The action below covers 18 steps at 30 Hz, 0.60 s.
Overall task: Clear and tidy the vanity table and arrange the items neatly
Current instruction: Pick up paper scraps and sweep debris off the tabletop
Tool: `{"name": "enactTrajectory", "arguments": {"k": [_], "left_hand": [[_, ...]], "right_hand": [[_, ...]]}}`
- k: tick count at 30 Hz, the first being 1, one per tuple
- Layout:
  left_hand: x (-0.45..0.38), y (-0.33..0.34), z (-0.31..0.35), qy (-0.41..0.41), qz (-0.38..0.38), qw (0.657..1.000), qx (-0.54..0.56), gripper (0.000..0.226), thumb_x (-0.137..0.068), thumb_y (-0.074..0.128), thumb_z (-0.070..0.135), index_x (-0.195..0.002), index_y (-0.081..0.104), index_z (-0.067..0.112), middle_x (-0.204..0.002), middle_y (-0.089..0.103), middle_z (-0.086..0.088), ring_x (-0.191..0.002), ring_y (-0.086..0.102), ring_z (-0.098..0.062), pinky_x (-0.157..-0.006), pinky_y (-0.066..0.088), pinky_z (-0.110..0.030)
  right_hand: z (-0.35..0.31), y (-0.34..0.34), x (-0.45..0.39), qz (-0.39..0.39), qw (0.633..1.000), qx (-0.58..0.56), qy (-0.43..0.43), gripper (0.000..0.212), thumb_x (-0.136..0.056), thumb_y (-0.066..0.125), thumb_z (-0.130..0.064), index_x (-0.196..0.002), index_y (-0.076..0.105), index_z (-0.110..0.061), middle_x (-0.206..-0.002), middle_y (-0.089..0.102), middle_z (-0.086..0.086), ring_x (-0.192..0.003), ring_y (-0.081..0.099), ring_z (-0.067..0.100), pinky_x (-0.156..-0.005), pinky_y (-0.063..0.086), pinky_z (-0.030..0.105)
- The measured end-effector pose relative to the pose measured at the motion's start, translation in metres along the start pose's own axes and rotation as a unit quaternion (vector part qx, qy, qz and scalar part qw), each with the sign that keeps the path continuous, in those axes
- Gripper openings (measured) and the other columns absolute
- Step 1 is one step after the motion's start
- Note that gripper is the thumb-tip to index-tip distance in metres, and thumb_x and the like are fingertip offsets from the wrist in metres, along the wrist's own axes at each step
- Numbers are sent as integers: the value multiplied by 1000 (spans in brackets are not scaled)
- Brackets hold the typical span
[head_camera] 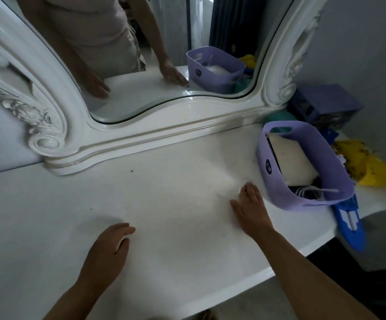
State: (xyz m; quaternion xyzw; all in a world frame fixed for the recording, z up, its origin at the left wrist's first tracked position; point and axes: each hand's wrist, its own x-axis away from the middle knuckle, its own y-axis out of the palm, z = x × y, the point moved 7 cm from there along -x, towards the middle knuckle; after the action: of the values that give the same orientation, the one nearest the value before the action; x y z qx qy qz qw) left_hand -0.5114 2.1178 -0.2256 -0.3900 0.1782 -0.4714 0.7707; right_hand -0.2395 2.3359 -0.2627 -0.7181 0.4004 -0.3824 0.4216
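The white vanity table spreads across the view. My right hand lies flat on it with fingers extended, just left of a lilac plastic basket and apart from it. The basket holds a white box and coiled white cables. My left hand rests palm down near the front of the table, fingers loosely curled, holding nothing.
A carved white mirror stands along the back and reflects both hands and the basket. Beyond the basket lie a yellow bag, a blue box and a blue object hanging over the right edge.
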Motion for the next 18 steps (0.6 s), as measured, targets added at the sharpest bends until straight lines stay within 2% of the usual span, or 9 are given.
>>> {"name": "enactTrajectory", "arguments": {"k": [4,10,18], "left_hand": [[-4,-3,-11,-19,3,999,-39,30,-80,56,-6,-102,67,12,-120,60,-9,-115,52,-26,-98,37,-37],[-33,14,14,5,-4,999,-51,31,-76,60,-7,-100,68,11,-119,60,-11,-113,53,-28,-96,37,-33],[-70,45,60,47,-9,999,-24,32,-79,59,-3,-101,67,18,-119,57,2,-109,46,-7,-95,33,-24]], "right_hand": [[-2,-7,-35,-3,999,-22,29,66,-97,32,-36,-144,5,2,-156,-3,17,-144,-5,27,-117,-3,33],[-1,-11,-64,-14,996,9,85,73,-97,26,-43,-142,-5,6,-154,-8,22,-143,-7,30,-117,-4,35],[2,-20,-106,-12,993,16,121,77,-96,25,-47,-140,-3,10,-153,-6,26,-142,-5,33,-118,-3,38]]}}
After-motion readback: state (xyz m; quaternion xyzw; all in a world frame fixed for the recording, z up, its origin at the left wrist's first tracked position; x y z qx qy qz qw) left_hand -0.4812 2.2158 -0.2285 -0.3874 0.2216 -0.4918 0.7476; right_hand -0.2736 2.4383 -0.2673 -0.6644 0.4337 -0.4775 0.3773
